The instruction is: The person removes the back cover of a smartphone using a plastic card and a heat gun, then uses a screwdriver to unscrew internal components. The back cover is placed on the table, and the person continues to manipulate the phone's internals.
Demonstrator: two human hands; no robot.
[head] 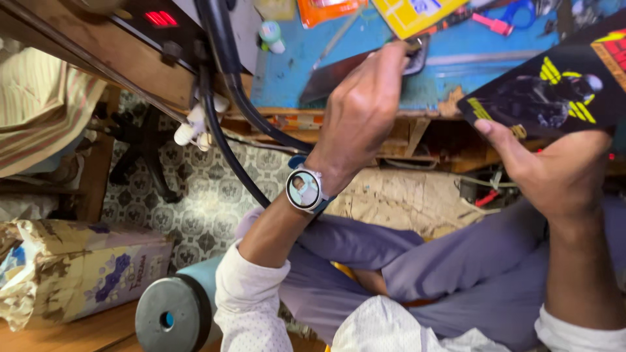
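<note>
My left hand [362, 107] pinches a small dark tool [415, 53] over the scuffed blue surface [287, 72] while my right hand [554, 173] grips a glossy black printed card [554, 85].

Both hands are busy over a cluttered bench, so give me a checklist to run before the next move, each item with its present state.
1. Right hand grips the black printed glossy panel: ok, pinched at its lower edge.
2. Left hand holds the small dark object: cannot tell, fingers hide it.
3. Thick black cables clear of the left arm: ok.
4. Blue wooden worktop free of clutter: not ok.
</note>
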